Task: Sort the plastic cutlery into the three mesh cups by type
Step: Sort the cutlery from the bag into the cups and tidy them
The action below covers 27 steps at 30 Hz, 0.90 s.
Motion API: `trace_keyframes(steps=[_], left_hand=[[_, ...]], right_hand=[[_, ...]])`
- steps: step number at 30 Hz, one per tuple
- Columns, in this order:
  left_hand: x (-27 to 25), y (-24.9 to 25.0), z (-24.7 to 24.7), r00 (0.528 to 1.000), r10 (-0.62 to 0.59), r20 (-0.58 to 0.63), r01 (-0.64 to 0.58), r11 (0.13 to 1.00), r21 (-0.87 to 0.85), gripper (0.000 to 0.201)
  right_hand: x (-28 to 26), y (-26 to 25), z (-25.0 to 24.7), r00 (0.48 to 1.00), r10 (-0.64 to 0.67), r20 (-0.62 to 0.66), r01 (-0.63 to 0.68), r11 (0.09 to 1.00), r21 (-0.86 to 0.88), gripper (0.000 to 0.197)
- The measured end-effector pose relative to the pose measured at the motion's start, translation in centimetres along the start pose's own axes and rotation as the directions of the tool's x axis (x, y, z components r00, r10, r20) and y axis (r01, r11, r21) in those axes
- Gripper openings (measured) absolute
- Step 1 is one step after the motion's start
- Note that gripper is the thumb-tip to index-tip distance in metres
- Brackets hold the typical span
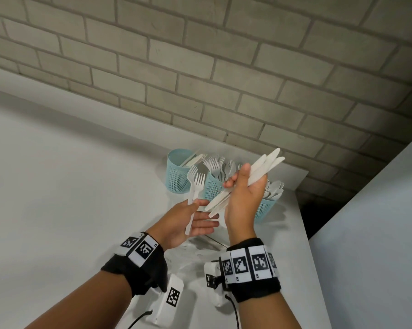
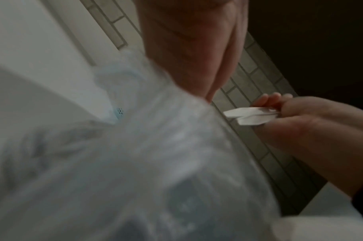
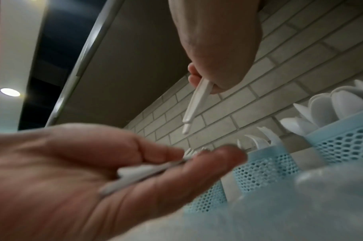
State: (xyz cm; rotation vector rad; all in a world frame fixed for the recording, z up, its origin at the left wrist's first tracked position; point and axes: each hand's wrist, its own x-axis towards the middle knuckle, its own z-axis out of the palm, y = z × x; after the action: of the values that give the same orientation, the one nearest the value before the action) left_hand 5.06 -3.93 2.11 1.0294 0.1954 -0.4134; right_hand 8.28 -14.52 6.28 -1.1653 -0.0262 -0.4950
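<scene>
Three pale blue mesh cups stand in a row at the counter's back, toward one o'clock: the left holds knives, the middle one forks, the right spoons. Two white forks are held tines up at eleven o'clock of a bundle of white knives, whose blades point to two o'clock

Blurred plastic bag (left wrist view)
</scene>
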Motion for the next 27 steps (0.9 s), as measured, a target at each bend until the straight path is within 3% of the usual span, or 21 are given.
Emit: trace_keyframes(steps=[7,15,18,21,27], left_hand=[[-0.1,0.6,-0.5,1.000,0.024,-0.006,-0.024,0.989,-0.144,0.032],[0.4,1.1,-1.4,0.975,0.173,-0.141,-0.180,0.983,-0.039,0.033],[0.7,1.6,-2.4,0.956,0.199,-0.217,-0.211,0.977,-0.035,0.029],[0.8,2.3,-3.2,0.942,0.205,-0.268,-0.224,0.974,-0.043,0.025],[1.5,3.3,-4.4,0.932,0.236,-0.274,-0.241,0.970,0.017,0.024]], right_hand=[[-1.1,1.3,0.4,0.984,0.115,0.138,-0.097,0.986,-0.135,0.010],[0.5,2.4,3.1,0.953,0.298,0.049,-0.298,0.955,-0.015,0.026],[3.2,1.6,4.8,0.967,0.249,-0.050,-0.244,0.966,0.081,0.025],[5.9,0.8,6.6,0.982,0.176,-0.068,-0.162,0.971,0.174,0.025],[8.2,2.7,10.1,0.993,0.109,-0.035,-0.105,0.988,0.115,0.024]])
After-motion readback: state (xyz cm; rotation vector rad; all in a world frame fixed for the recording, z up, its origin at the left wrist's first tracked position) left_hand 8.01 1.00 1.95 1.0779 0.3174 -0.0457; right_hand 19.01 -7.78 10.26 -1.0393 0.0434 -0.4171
